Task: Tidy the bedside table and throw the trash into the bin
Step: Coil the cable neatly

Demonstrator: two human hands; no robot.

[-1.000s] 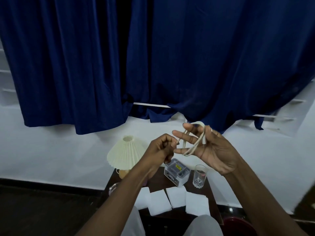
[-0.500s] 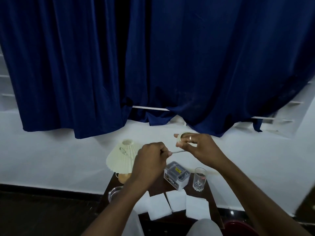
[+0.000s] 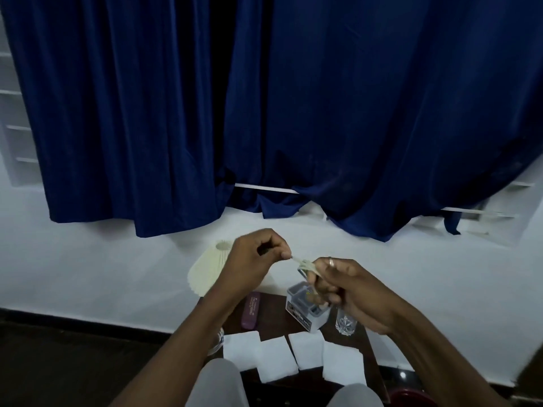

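So the biggest thing by far is a dark blue curtain [image 3: 323,98] hanging across most of the view, with a white wall [image 3: 88,274] below it. Down low against that wall is a small dark wooden desk [image 3: 273,324]. A cream pleated lamp shade [image 3: 207,271] stands at its far left corner, partly behind the left arm.

Both hands are up in the air over the desk, close together. The left hand [image 3: 255,259] has its fingers curled and pinches one end of a pale cord [image 3: 302,263] between thumb and forefinger. The right hand [image 3: 349,286] is closed round the rest of the cord, which looks bunched up in there. The short bit between them runs fairly straight.

On the desk's near edge there are four white squares [image 3: 274,359] in a row, could be tissues or napkins, can't tell which. Behind them sits a small white box [image 3: 305,314], with a purple case [image 3: 250,314] to its left and a cut-glass tumbler [image 3: 346,323] just to its right. A sliver of a dark red bin [image 3: 408,399] shows at the bottom edge, right of the desk. There's a ring [image 3: 331,262] on a right finger.
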